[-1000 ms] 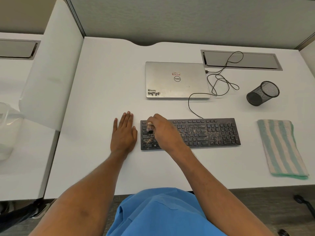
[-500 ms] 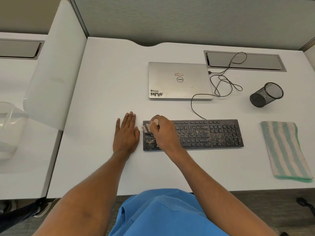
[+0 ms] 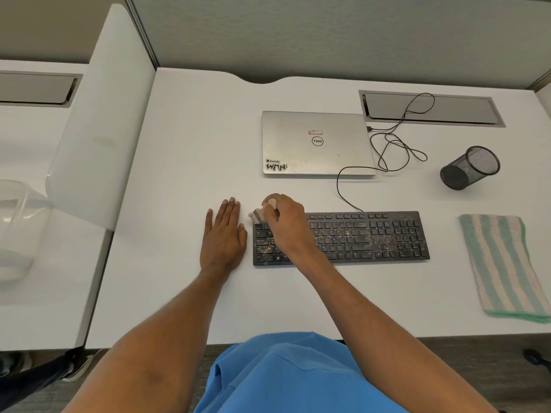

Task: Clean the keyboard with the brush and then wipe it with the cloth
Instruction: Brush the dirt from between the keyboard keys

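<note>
A black keyboard (image 3: pixel 369 236) speckled with brownish dirt lies on the white desk (image 3: pixel 185 162). My right hand (image 3: pixel 286 225) grips a small brush (image 3: pixel 260 213) with a pale wooden handle. The brush head sits at the keyboard's far left corner, blurred. My left hand (image 3: pixel 223 236) rests flat on the desk, fingers straight, just left of the keyboard. A green and cream striped cloth (image 3: pixel 504 266) lies folded to the keyboard's right.
A closed silver laptop (image 3: pixel 316 143) sits behind the keyboard, with a black cable (image 3: pixel 396 150) looping beside it. A black mesh cup (image 3: pixel 469 167) lies tipped at the right. A white divider panel (image 3: pixel 98 123) stands at the left, a clear plastic container (image 3: pixel 15 228) beyond it.
My right hand has swept the brush up and leftward, from the left keys to the keyboard's far left corner. My left hand has stayed flat on the desk.
</note>
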